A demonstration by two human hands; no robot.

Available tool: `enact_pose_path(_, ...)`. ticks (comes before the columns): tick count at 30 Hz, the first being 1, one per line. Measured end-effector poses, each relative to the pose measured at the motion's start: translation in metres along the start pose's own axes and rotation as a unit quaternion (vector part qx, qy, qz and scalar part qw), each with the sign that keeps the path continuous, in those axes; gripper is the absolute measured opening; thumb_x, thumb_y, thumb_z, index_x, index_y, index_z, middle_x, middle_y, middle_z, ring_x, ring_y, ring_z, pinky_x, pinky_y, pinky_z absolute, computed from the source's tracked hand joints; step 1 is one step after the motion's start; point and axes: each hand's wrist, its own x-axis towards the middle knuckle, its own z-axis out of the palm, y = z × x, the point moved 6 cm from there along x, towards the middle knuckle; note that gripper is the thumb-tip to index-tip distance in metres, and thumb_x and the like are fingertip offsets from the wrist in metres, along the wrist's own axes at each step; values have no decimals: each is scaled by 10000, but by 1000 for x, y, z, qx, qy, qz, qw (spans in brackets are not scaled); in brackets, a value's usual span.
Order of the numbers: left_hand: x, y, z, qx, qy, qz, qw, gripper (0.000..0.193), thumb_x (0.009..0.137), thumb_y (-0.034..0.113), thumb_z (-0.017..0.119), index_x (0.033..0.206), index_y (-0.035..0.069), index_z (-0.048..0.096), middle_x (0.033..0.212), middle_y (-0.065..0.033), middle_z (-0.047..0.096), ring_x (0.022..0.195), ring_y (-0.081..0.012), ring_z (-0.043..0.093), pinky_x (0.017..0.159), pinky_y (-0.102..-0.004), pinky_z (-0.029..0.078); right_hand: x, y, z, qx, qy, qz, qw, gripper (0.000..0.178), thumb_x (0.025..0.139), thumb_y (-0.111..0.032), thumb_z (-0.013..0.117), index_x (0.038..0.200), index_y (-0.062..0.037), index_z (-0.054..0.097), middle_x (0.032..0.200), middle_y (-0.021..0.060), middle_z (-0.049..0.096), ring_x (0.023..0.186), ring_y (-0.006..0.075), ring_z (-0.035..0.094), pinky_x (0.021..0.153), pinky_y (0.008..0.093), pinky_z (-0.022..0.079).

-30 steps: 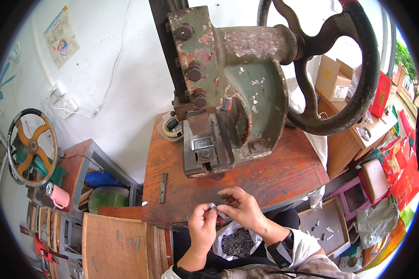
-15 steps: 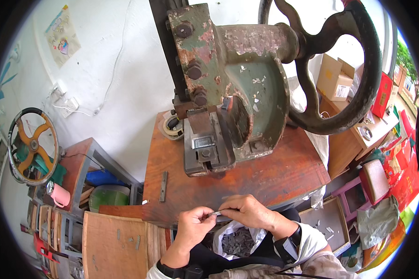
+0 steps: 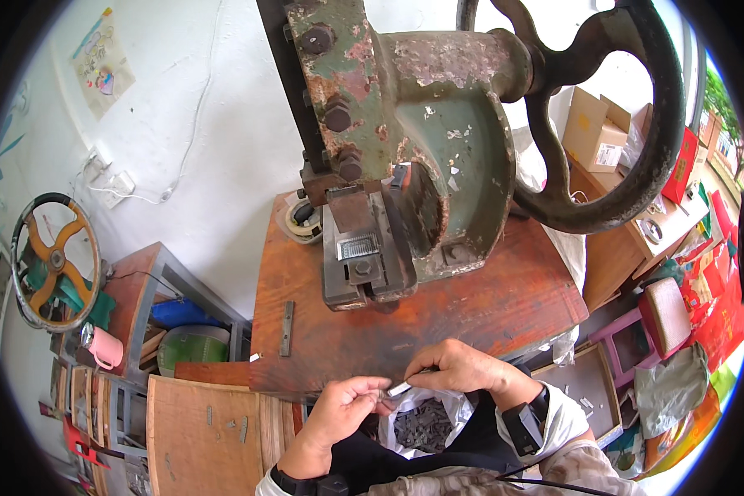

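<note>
Above my lap, my right hand (image 3: 456, 367) pinches a small, flat, light-grey metal piece (image 3: 399, 388) between thumb and fingers. My left hand (image 3: 345, 411) is beside its lower left end, thumb and index finger parted; whether a fingertip touches the piece is unclear. Below both hands sits a white plastic bag (image 3: 463, 407) filled with small dark grey metal pieces (image 3: 422, 427). Beyond them stands a worn green hand press (image 3: 459, 140) on a reddish wooden table. A ridged, shiny metal plate (image 3: 357, 246) lies on its die base (image 3: 370, 288).
The press's big handwheel (image 3: 665, 107) overhangs the right side. A flat metal bar (image 3: 287, 329) lies on the wooden table (image 3: 471, 318). At lower left is a wooden board (image 3: 198, 446) with a few metal bits; at right, a shallow tray (image 3: 608, 417) and a purple stool (image 3: 624, 351).
My hands have drawn apart: the right moved slightly up and right with the metal piece, and the left hand's fingers opened. More of the piece shows now. The view shifted slightly.
</note>
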Motion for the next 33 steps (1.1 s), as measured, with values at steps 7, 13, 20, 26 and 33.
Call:
enact_pose_path(7, 2, -1, 9, 42, 7, -44, 998, 219, 888, -20, 499, 1082, -91, 572, 842, -121, 663, 710, -150, 644, 679, -249, 526, 5, -7, 7, -22, 5, -23, 999, 164, 802, -124, 635, 917, -12, 671, 818, 128, 657, 754, 208, 635, 687, 307, 487)
enact_pose_path(13, 0, 3, 12, -129, -13, -6, 992, 248, 884, -24, 506, 1118, -96, 548, 890, -132, 656, 784, -161, 641, 712, -260, 522, 5, -5, -3, 8, 8, 2, 1000, 123, 818, -82, 643, 898, 10, 660, 844, 105, 656, 788, 181, 628, 717, 291, 485)
enact_pose_path(20, 3, -11, 19, -201, -76, -114, 970, 297, 943, 158, 503, 1121, -74, 552, 952, -143, 644, 847, -216, 649, 733, -267, 528, 17, -22, -8, -87, -68, -88, 990, 141, 780, -38, 657, 919, -13, 661, 824, 94, 638, 829, 219, 619, 727, 305, 483)
enact_pose_path(26, 8, -21, 32, -307, -124, -140, 933, 282, 950, 172, 488, 1100, -58, 553, 985, -148, 631, 865, -248, 653, 720, -272, 533, 29, -42, -8, -136, 48, -147, 979, 183, 720, -31, 699, 900, -38, 667, 871, 93, 620, 842, 257, 605, 725, 322, 494)
enact_pose_path(33, 8, -18, 18, -299, 83, -18, 951, 220, 955, 128, 472, 1039, -61, 546, 945, -135, 618, 835, -228, 645, 746, -304, 547, -2, -17, 13, -143, 235, -139, 951, 179, 702, -38, 704, 878, -65, 691, 888, 90, 613, 879, 268, 594, 749, 349, 501)
